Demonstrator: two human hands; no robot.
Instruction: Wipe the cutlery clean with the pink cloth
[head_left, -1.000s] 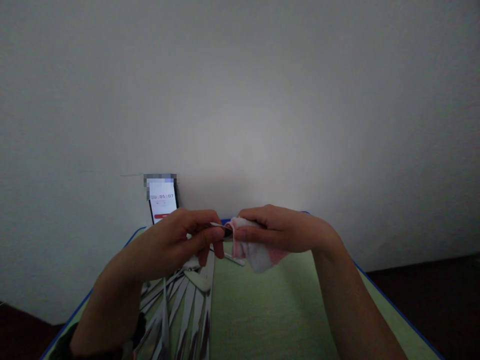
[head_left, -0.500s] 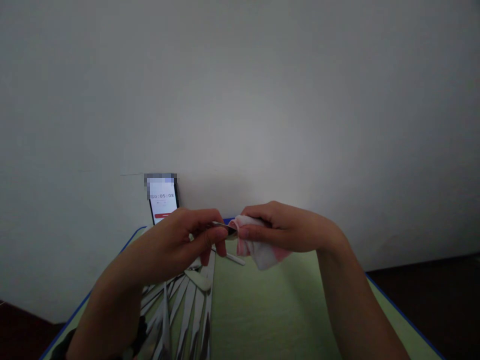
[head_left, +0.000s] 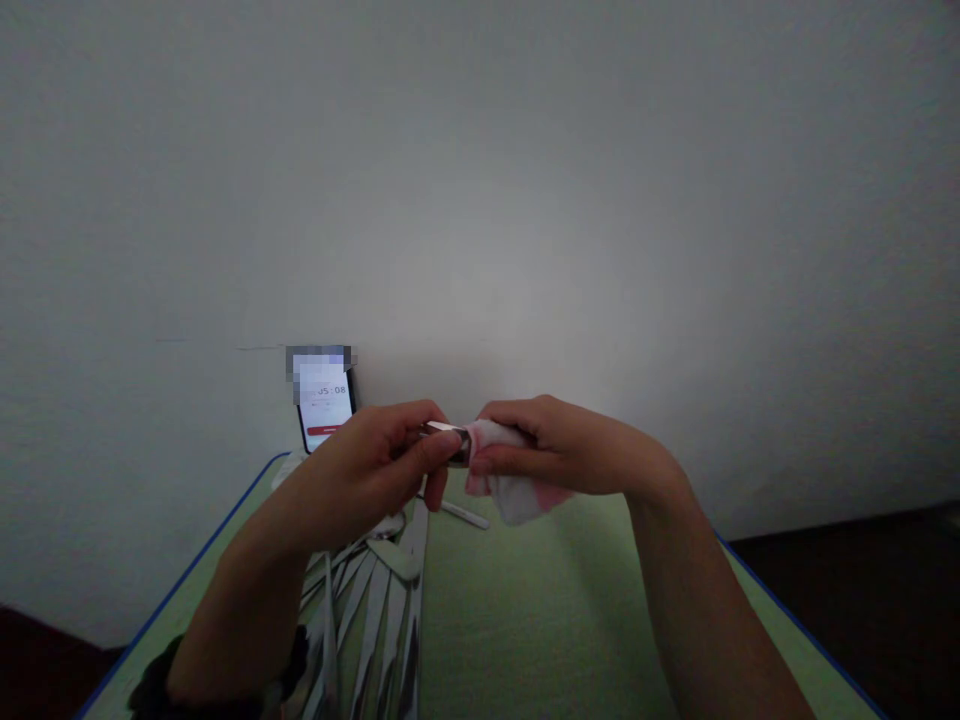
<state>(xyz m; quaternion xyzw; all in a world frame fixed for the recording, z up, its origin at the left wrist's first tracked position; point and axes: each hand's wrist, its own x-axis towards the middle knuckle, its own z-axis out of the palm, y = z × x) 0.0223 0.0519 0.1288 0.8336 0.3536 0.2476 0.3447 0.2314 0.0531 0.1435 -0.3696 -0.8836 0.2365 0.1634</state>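
Observation:
Between the fingers and thumb of my left hand [head_left: 397, 455] is a small shiny metal utensil [head_left: 445, 427]; most of it is hidden, so its exact kind cannot be made out. My right hand [head_left: 551, 445] is closed around a white and pink cloth [head_left: 517, 500], whose edge wraps the utensil's right end. Both hands are close together above the table. Below my left forearm lie several metal knives [head_left: 390, 630], fanned out side by side. Among them, a pale, broad-ended piece [head_left: 395, 558] lies crosswise.
A phone [head_left: 326, 400] showing a running-time display leans against the grey wall [head_left: 480, 200] at the back left. The green table [head_left: 540, 620] has a blue edge. One narrow metal handle [head_left: 465, 514] lies beyond the knives, below my hands.
Both hands have shifted slightly up and to the left with the cloth and utensil. The utensil has turned a little, so its top catches more light.

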